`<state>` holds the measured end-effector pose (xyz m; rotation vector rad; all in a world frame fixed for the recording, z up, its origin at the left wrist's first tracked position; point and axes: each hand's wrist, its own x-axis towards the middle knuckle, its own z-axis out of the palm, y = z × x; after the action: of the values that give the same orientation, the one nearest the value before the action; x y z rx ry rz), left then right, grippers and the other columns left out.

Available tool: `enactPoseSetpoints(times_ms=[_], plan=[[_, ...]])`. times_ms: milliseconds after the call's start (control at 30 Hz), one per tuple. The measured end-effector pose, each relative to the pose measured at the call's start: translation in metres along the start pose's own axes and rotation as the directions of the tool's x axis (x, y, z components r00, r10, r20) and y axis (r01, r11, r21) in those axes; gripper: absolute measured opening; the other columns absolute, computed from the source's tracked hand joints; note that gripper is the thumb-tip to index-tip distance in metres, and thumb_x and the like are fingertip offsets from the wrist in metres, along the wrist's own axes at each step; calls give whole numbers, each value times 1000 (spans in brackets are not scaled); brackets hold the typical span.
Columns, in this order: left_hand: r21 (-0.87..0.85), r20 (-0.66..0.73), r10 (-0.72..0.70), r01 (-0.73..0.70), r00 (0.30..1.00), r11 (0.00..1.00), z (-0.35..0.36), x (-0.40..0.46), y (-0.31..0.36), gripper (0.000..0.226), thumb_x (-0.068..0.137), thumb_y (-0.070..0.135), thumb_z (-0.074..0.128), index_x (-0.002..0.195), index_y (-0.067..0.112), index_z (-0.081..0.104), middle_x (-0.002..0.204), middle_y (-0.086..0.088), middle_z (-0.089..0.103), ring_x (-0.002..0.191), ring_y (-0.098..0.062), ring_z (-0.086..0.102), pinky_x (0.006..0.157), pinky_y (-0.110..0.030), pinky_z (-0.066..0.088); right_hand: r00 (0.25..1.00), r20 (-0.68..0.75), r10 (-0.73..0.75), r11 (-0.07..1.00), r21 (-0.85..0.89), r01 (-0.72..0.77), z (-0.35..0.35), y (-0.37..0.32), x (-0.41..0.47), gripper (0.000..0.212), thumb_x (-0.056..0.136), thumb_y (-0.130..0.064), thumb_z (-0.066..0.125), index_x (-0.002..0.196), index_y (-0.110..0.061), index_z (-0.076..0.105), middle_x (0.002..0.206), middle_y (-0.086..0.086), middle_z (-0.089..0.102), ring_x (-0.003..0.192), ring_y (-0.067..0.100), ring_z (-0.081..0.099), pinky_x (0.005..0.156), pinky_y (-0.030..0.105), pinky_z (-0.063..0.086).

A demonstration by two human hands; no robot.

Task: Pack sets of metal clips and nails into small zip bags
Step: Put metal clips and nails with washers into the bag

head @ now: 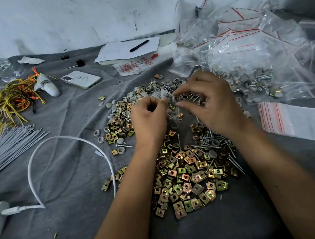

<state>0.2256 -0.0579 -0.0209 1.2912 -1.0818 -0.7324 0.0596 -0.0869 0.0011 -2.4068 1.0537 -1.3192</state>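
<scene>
While brassy square clips point(185, 176) lie heaped below, a crinkly clear zip bag point(167, 104) is pinched between left hand point(148, 116) and right hand point(211, 102).

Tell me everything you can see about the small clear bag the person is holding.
The small zip bag is thin, clear, crinkled plastic, held above the pile of grey caps and screws. The left hand pinches its left edge between thumb and curled fingers; the right hand pinches the right side with its fingertips. Through the film show what look like a brassy metal clip and a grey cap. Whether the zip is sealed cannot be told.
</scene>
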Motion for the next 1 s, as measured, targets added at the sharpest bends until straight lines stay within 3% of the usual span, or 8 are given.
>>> enactPoseSetpoints(times_ms=[133, 300, 433, 600, 700, 833, 1000], plan=[[13, 1, 6, -6, 1000, 1000, 0, 1, 0, 26, 99, 14, 66, 75, 4, 65, 51, 2, 61, 45, -14, 57, 46, -24, 44, 999, 26, -35, 996, -84, 37, 6, 1, 0, 27, 82, -21, 83, 109, -19, 80, 95, 1, 60, 93, 17, 54, 79, 31, 45], [-2, -1, 9, -9, 1000, 1000, 1, 0, 0, 28, 99, 13, 65, 73, 4, 64, 50, 2, 61, 43, -12, 57, 47, -23, 45, 999, 28, -21, 993, -113, 24, 8, 2, -1, 29, 81, -16, 83, 110, -18, 79, 96, 3, 62, 95, 19, 55, 80, 32, 46], [-33, -12, -21, 21, 1000, 999, 0, 2, -1, 29, 99, 13, 66, 75, -4, 63, 53, -1, 60, 45, -14, 55, 49, -23, 46, 1000, -3, 13, 997, -72, -13, 9, 1, 0, 30, 83, -18, 83, 113, -19, 77, 96, 0, 62, 92, 13, 56, 80, 24, 45], [-75, -23, -60, 58, 998, 996, 0, 3, 0, 35, 99, 12, 65, 64, 13, 60, 50, 1, 59, 42, -12, 55, 46, -22, 45, 990, -80, 119, 992, -41, -122, 7, 5, -1, 10, 89, -15, 76, 99, -14, 75, 93, -2, 67, 86, 12, 61, 76, 37, 56], [-76, -38, -71, 68, 997, 995, 0, 3, 0, 40, 99, 12, 65, 59, 19, 59, 51, 1, 59, 43, -14, 55, 50, -25, 46, 972, 109, 206, 966, -180, -184, 12, 9, -3, 10, 89, -22, 77, 97, -18, 76, 92, -3, 66, 92, 16, 56, 82, 38, 50], [-94, -77, -89, 82, 993, 992, 1, 4, 1, 43, 97, 14, 67, 56, 23, 60, 54, -2, 57, 52, -21, 53, 61, -37, 49, 918, 346, 192, 963, -248, -108, 18, 8, -6, 21, 86, -35, 79, 104, -25, 76, 96, -8, 57, 100, 15, 45, 83, 34, 39], [-105, -102, -82, 71, 991, 992, 0, 4, 0, 32, 97, 16, 68, 68, 7, 61, 61, -12, 54, 59, -24, 48, 64, -39, 44, 890, 412, 196, 970, -217, -113, 19, 8, -4, 20, 84, -37, 81, 100, -28, 75, 90, -19, 46, 96, 10, 41, 79, 30, 32]])
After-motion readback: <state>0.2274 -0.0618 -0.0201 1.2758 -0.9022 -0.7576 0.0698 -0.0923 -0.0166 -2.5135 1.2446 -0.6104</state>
